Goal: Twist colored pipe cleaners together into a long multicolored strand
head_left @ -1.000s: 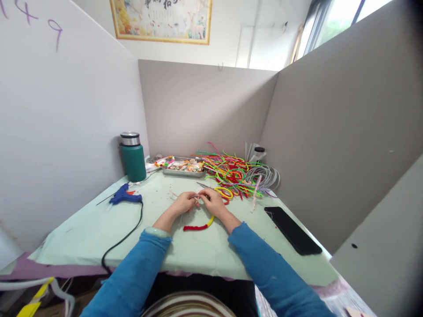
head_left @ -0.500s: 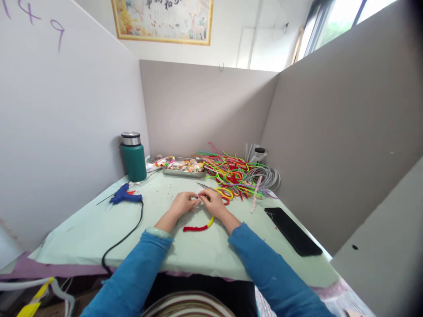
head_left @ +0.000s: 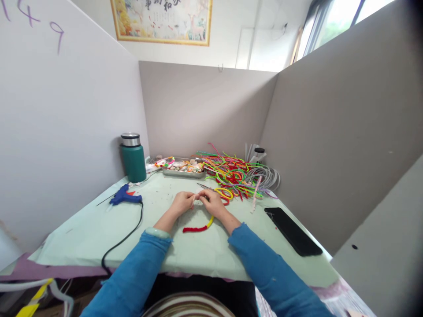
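Observation:
My left hand and my right hand meet fingertip to fingertip over the middle of the pale green table. Both are closed in a pinch on a small pale piece between them; it is too small to name. Just in front of my hands a red and yellow pipe cleaner lies curved on the table. Yellow-handled scissors lie just beyond my right hand.
A heap of coloured pipe cleaners and a metal tray of small bits sit at the back. A green flask stands back left, a blue glue gun with its black cord left, a black phone right. Partition walls close three sides.
My hands have stayed together in the same spot; the fingers shifted slightly on the small piece. Nothing else has moved.

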Demonstrator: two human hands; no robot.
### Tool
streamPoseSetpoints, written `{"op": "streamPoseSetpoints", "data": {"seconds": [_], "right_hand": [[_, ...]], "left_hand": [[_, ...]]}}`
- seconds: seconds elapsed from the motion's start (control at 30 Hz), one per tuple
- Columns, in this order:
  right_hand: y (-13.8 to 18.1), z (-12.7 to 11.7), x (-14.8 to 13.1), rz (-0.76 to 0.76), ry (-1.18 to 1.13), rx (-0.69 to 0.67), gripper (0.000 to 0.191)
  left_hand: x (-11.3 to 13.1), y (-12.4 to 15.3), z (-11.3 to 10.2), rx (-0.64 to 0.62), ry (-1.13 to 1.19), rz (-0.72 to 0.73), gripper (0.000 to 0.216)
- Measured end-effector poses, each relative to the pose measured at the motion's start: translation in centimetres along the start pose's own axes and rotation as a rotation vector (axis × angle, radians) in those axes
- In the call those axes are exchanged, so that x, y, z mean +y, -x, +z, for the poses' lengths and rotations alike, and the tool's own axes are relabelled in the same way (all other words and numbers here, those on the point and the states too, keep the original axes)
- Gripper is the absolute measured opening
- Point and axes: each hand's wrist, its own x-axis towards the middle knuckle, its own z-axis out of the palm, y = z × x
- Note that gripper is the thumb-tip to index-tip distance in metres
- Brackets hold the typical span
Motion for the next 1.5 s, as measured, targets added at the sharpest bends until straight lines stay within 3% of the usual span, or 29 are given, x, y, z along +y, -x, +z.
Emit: {"op": "streamPoseSetpoints", "data": {"seconds": [0.7,1.03,1.2,1.5], "right_hand": [[0.0,0.0,0.1,0.029,0.056,-0.015,0.011],[0.2,0.1,0.5,0.069,0.102,0.004,0.009],[0.1,0.2,0.4,0.059,0.088,-0.004,0.010],[0.1,0.3,0.7,0.092,0.135,0.011,0.011]], "left_hand": [[-0.5,-0.4,0.4,-0.115,0.188,-0.076,0.056],[-0.3,-0.8,0.3,0.199,0.135,0.122,0.034],[0.1,-0.6,0.2,0.183,0.238,0.046,0.037],[0.1,-0.8,0.1,0.182,0.292,0.068,0.040]]}}
